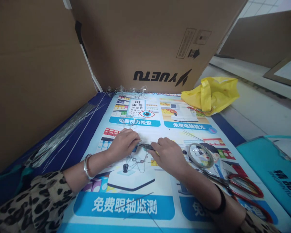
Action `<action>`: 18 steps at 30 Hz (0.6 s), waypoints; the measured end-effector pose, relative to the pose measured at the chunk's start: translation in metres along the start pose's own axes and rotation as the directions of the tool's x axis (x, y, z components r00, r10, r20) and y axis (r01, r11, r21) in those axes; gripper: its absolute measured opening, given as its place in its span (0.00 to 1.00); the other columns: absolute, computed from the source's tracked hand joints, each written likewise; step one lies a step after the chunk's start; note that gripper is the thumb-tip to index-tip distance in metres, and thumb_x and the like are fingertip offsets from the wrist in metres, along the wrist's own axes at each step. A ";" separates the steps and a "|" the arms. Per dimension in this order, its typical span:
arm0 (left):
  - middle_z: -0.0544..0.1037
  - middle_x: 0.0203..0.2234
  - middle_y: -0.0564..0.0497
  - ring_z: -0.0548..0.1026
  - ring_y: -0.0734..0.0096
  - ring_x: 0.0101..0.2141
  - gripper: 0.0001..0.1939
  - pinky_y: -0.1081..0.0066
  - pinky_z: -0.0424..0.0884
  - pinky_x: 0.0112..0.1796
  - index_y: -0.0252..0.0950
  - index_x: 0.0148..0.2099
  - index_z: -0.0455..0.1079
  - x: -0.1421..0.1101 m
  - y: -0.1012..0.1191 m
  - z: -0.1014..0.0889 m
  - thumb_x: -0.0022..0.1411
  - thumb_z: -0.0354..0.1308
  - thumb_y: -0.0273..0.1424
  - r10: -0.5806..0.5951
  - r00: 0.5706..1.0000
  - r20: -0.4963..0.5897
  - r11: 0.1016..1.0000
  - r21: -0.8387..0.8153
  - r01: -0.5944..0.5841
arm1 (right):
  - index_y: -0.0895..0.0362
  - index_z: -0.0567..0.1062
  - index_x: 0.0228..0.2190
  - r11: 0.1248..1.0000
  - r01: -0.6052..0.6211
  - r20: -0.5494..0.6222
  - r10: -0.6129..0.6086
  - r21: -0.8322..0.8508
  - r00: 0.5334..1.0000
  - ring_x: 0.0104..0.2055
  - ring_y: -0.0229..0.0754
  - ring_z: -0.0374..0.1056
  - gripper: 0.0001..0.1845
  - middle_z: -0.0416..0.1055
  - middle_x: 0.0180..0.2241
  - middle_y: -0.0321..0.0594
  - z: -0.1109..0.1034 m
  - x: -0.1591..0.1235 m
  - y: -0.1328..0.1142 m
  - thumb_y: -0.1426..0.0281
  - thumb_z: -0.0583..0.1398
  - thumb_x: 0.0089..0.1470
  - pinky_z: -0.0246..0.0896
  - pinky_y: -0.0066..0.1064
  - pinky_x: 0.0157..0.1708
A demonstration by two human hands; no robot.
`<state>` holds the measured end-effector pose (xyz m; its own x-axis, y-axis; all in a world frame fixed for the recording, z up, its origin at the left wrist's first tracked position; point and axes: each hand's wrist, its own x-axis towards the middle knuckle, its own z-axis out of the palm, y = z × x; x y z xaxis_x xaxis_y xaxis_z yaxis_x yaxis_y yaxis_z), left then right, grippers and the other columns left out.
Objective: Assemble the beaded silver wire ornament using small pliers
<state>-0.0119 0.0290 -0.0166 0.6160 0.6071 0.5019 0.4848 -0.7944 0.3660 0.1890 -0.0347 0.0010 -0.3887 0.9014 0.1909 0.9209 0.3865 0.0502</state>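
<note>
My left hand [123, 144] is closed in a pinch on the end of a thin beaded wire [137, 160], whose clear beads and loops hang just below the fingertips. My right hand [170, 157] is wrapped round a pair of pliers [146, 146], jaws pointing left. The plier tips meet the wire right beside my left fingertips; whether they grip it is too small to tell. Both hands are over a printed poster [165, 176]. Right of my right hand lies a roll of clear tape [200, 156], near red-handled scissors [244, 186] partly behind my forearm.
A bundle of silvery wires [60, 139] lies on the left. More beaded wire pieces [128, 92] sit at the back against a tall cardboard box [145, 42]. A yellow plastic bag [210, 95] is back right, a teal bag [271, 165] right. Loose wires [138, 205] lie in front.
</note>
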 end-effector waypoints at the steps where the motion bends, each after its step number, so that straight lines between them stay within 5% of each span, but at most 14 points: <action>1: 0.68 0.24 0.52 0.65 0.70 0.29 0.08 0.68 0.60 0.33 0.35 0.32 0.63 0.000 0.000 0.000 0.64 0.47 0.29 0.003 1.000 -0.002 1.000 0.001 -0.003 | 0.55 0.71 0.31 1.000 0.000 -0.004 0.000 -0.005 1.000 0.35 0.41 0.59 0.15 0.68 0.30 0.41 0.000 0.000 0.000 0.61 0.50 0.58 0.43 0.32 0.31; 18: 0.68 0.24 0.52 0.64 0.69 0.30 0.07 0.69 0.60 0.33 0.35 0.32 0.63 -0.001 0.001 0.001 0.61 0.46 0.23 0.033 0.999 0.018 0.999 0.003 -0.034 | 0.54 0.71 0.31 0.999 0.001 -0.003 -0.001 -0.044 1.000 0.33 0.41 0.60 0.14 0.67 0.29 0.40 -0.001 -0.001 -0.002 0.61 0.50 0.58 0.42 0.31 0.29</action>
<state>-0.0115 0.0275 -0.0172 0.6427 0.5804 0.5001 0.4657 -0.8143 0.3466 0.1879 -0.0363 0.0016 -0.3893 0.9004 0.1943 0.9211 0.3781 0.0933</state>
